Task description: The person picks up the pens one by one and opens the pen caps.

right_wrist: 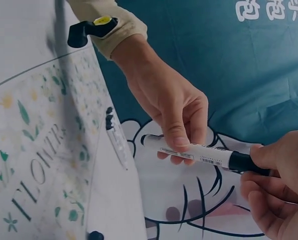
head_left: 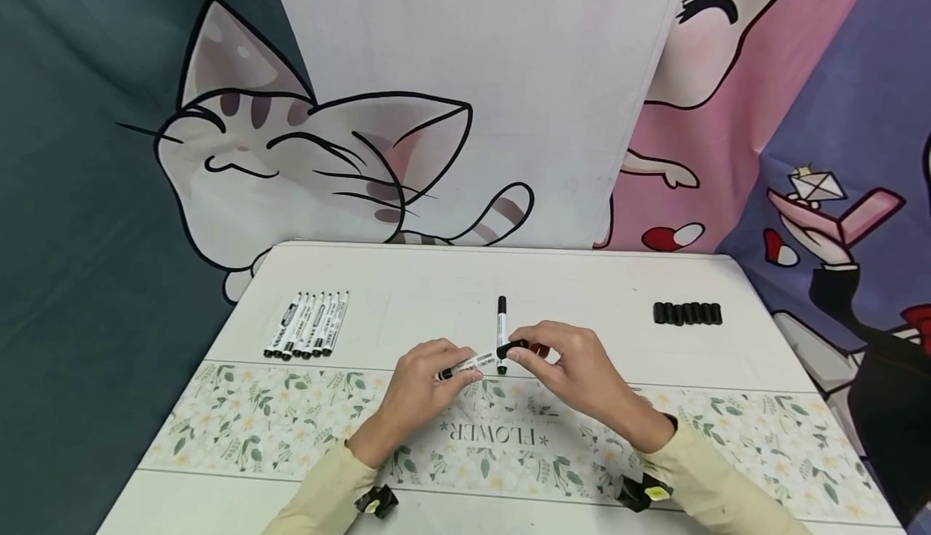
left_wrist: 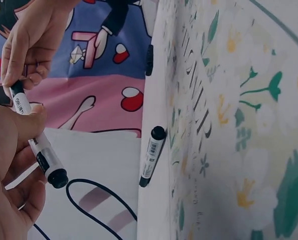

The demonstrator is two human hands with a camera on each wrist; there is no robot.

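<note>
My left hand point(head_left: 422, 385) grips the white barrel of a marker point(head_left: 476, 362) near its middle, its black end plug point(left_wrist: 57, 178) poking out past the fingers. At the other end my right hand point(head_left: 578, 365) pinches the black marker cap point(right_wrist: 239, 162) between thumb and fingers. In the right wrist view the cap meets the barrel with no gap showing. Just beyond the hands, a second marker point(head_left: 502, 321) with a black cap lies lengthwise on the table.
Several uncapped white markers point(head_left: 309, 326) lie side by side at the table's left. At the right, several loose black caps point(head_left: 687, 313) form a row. A flower-printed strip point(head_left: 291, 422) crosses the white table point(head_left: 422, 292). Printed cartoon curtains point(head_left: 473, 58) hang behind.
</note>
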